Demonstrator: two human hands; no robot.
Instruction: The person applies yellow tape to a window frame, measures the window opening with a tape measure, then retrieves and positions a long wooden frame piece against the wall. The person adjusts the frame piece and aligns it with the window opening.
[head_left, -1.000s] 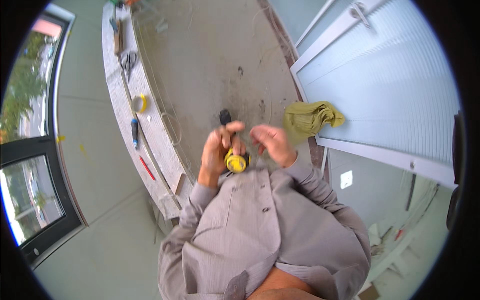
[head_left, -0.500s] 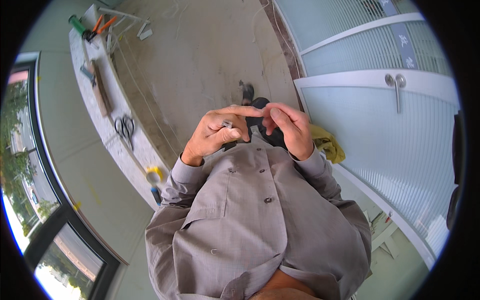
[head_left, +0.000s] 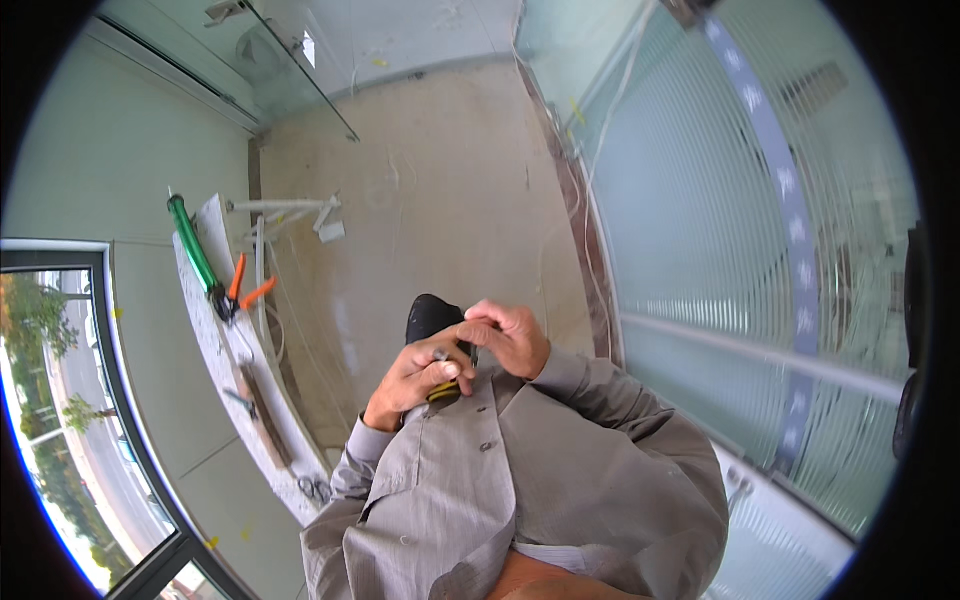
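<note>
My left hand [head_left: 412, 380] is in front of my shirt with its fingers closed. A small grey, shiny piece [head_left: 440, 354], too small to name, sticks out between thumb and fingers. My right hand [head_left: 512, 340] meets the left one's fingertips, thumb and fingers pinched together. Whatever it pinches, if anything, is hidden. Just under the left hand shows a dark thing with a yellow band [head_left: 443, 396], mostly covered. Beyond both hands is a black shoe [head_left: 432, 314].
To the left, a long white ledge [head_left: 208, 318] bears a green caulking gun [head_left: 196, 250], orange-handled pliers [head_left: 246, 288], a wooden-bodied tool [head_left: 262, 420] and scissors [head_left: 314, 488]. White frame pieces [head_left: 290, 206] lie beyond it. A ribbed glass partition [head_left: 690, 220] stands right.
My view has turned and tipped, showing more floor and partition ahead. My hands have drawn closer together, the right now curled over the left fingertips. The grey piece stays in the left hand.
</note>
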